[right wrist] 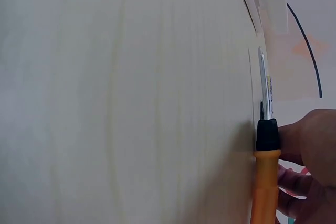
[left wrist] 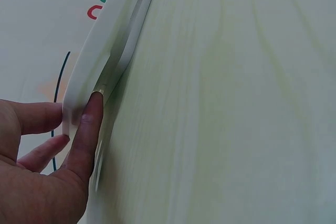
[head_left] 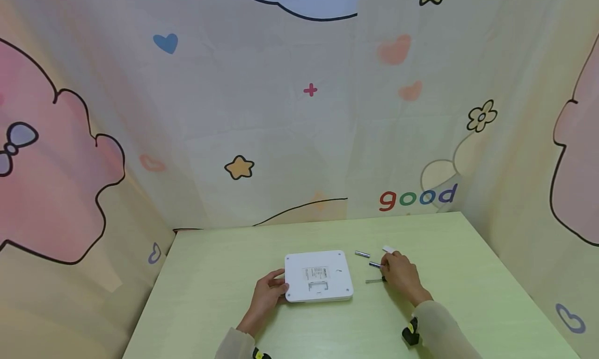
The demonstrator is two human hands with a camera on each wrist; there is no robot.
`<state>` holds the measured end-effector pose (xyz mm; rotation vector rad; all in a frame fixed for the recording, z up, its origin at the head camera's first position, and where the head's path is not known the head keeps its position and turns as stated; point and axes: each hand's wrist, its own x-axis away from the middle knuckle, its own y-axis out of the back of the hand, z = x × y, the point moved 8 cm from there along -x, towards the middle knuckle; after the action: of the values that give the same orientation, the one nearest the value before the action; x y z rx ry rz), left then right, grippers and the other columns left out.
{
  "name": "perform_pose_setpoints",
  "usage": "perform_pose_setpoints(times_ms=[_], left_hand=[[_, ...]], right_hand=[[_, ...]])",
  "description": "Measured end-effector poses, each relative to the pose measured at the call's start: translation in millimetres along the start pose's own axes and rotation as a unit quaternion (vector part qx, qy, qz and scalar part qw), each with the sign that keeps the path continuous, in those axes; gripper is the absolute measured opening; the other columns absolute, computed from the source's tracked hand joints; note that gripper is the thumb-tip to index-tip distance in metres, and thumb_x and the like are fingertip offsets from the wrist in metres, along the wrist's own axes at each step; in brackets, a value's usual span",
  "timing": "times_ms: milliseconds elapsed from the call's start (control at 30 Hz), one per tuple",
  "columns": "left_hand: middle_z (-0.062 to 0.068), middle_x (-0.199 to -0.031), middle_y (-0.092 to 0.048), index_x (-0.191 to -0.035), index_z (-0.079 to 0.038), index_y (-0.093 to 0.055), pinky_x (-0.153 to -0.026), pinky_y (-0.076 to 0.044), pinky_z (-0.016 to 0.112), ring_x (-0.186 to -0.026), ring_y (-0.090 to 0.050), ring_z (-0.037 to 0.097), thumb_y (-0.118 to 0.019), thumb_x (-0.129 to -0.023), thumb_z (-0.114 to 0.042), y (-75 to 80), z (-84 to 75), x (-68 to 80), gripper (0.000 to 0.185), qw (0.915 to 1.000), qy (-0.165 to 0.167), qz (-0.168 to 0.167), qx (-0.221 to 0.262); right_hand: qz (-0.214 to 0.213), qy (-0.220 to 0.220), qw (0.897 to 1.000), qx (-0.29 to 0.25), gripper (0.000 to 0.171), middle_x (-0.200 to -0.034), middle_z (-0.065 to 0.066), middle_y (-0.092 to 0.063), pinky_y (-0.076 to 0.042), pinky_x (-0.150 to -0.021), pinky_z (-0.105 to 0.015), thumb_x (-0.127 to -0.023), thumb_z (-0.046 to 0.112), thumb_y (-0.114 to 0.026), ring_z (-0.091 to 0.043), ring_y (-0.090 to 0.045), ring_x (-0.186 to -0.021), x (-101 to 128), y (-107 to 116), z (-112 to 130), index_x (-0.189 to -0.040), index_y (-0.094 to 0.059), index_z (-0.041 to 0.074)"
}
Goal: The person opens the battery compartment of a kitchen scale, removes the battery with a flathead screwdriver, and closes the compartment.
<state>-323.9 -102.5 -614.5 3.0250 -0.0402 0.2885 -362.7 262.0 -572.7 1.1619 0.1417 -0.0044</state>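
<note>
A flat white device (head_left: 334,289), which looks like a digital scale, lies underside up, with its label and an uncovered battery compartment (head_left: 318,286) showing. My left hand (head_left: 268,297) holds its left edge; in the left wrist view the fingers (left wrist: 44,116) and thumb sit at the rim. To the right, my right hand (head_left: 403,273) has its fingertips at the end of a battery (head_left: 374,264); I cannot tell whether they pinch it. An orange-handled screwdriver (right wrist: 266,177) lies beside that hand, its shaft toward the device. The screwdriver hides the fingertips in the right wrist view.
A second battery (head_left: 362,254) lies between the device and the right hand. Just beyond the right fingers is a small white piece (head_left: 388,249). The pale green table (head_left: 210,265) ends at a printed curtain (head_left: 281,114) behind and at both sides.
</note>
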Motion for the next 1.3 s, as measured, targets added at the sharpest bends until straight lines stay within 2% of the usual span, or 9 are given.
perform_pose_setpoints(times_ms=[200, 600, 967, 1300], left_hand=[[0.019, -0.116, -0.063, -0.139, -0.002, -0.051, -0.071, -0.059, 0.033, -0.086, -0.067, 0.018, -0.062, -0.091, -0.001, -0.2, -0.6, -0.4, 0.049, 1.0, -0.003, 0.003, 0.004], [0.019, -0.115, -0.062, -0.138, -0.002, -0.052, -0.07, -0.059, 0.032, -0.086, -0.066, 0.018, -0.062, -0.091, -0.001, 0.9, -1.0, -1.0, 0.048, 1.0, 0.004, -0.001, 0.007], [0.018, -0.116, -0.062, -0.139, -0.003, -0.052, -0.071, -0.059, 0.032, -0.087, -0.066, 0.018, -0.062, -0.092, -0.003, 1.3, -2.2, -0.6, 0.048, 1.0, -0.004, 0.004, 0.005], [0.018, -0.117, -0.062, -0.139, -0.003, -0.051, -0.07, -0.059, 0.033, -0.085, -0.066, 0.017, -0.063, -0.092, -0.003, -0.1, -0.7, 0.6, 0.049, 1.0, 0.005, -0.001, 0.003]], right_hand=[[-0.005, 0.001, 1.0, 0.005, 0.007, -0.093, -0.007, -0.059, -0.045, -0.066, -0.046, -0.091, 0.017, -0.066, -0.025, -0.056, -0.084, 0.2, 2.3, -0.1, -0.095, -0.066, 0.011], [-0.03, 0.01, 0.999, 0.011, 0.011, -0.108, -0.016, -0.063, -0.045, -0.073, -0.054, -0.092, 0.018, -0.066, -0.034, -0.059, -0.094, -0.6, 18.9, 5.3, -0.099, -0.066, 0.01], [-0.057, 0.033, 0.998, 0.013, 0.014, -0.108, -0.017, -0.063, -0.047, -0.075, -0.056, -0.091, 0.016, -0.067, -0.037, -0.059, -0.095, -2.7, 41.3, 17.8, -0.101, -0.068, 0.007], [-0.04, 0.02, 0.999, 0.016, 0.018, -0.108, -0.018, -0.062, -0.047, -0.077, -0.057, -0.09, 0.017, -0.067, -0.036, -0.058, -0.095, -7.3, 41.9, 5.7, -0.104, -0.067, 0.005]])
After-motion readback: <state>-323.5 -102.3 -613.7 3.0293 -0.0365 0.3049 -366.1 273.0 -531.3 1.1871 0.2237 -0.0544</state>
